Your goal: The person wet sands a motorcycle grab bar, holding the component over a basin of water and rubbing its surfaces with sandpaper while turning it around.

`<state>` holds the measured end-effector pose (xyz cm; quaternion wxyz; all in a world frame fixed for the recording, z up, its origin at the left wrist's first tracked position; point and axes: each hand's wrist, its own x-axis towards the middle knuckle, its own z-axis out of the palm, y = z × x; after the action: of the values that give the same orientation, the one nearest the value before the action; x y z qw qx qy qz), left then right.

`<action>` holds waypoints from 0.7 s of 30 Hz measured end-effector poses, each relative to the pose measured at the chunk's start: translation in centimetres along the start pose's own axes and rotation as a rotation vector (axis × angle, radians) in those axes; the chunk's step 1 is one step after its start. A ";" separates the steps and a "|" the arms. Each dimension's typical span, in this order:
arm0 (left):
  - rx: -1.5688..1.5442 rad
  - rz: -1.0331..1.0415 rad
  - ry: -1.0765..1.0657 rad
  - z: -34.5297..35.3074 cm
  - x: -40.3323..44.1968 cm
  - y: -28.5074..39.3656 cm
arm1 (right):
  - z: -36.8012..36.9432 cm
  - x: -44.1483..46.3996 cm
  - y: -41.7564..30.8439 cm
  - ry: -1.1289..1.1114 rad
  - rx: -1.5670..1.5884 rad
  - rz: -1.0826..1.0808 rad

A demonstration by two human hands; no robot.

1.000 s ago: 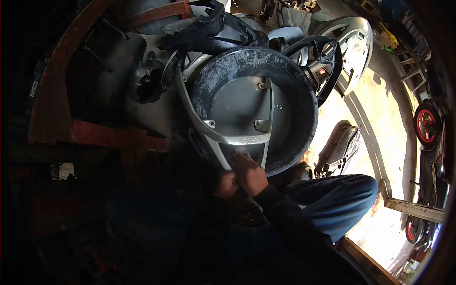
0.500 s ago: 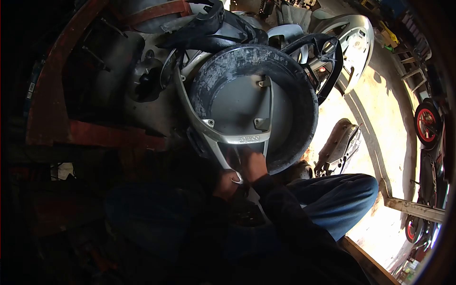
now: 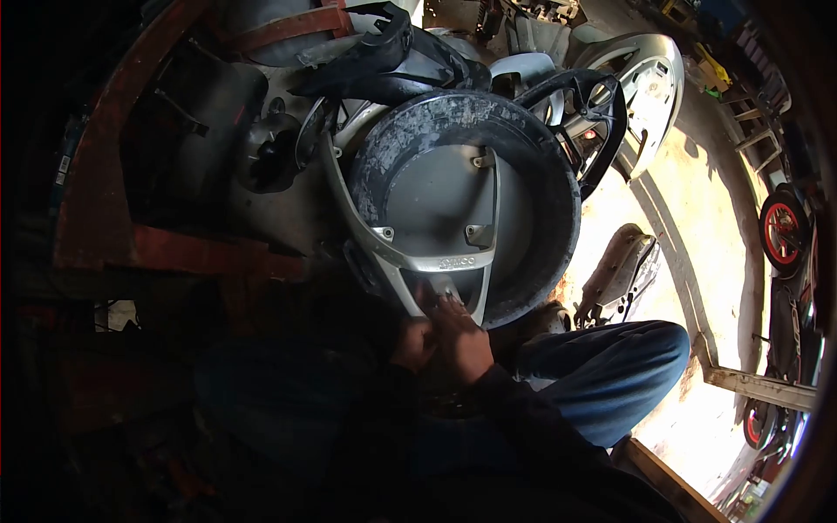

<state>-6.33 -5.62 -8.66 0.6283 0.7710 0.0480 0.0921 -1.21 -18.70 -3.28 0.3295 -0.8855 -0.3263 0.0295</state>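
A silver-grey frame-shaped part [image 3: 421, 259] with raised lettering lies across the near side of a round dark tub [image 3: 558, 253], its lower end toward my body. The tub holds greyish liquid. My left hand [image 3: 413, 345] is closed around the lower end of the silver part, in shadow. Beside it, my right hand [image 3: 459, 338] rests over the part's lower section, fingers pointing up toward the tub. A small pale piece shows at its fingertips, too indistinct to name.
Black plastic fairings [image 3: 397, 65] lie behind the tub. A black frame [image 3: 610, 122] and a silver panel [image 3: 660, 96] are at the right. A red metal frame [image 3: 96, 192] stands left. Motorcycles with red-rimmed wheels [image 3: 782, 230] stand far right.
My right hand moved up over the opening in the part, then back down toward my body. My left hand stays at the lower end, and the tub shifts very slightly in view.
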 end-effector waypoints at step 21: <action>-0.181 -0.150 0.121 2.1 -0.5 -4.2 | -1.9 2.6 0.8 -0.112 0.033 -0.183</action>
<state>-6.18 -6.85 -13.22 0.6964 0.6984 0.1349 0.0952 1.77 -18.65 -1.83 0.3265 -0.8434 -0.4232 0.0543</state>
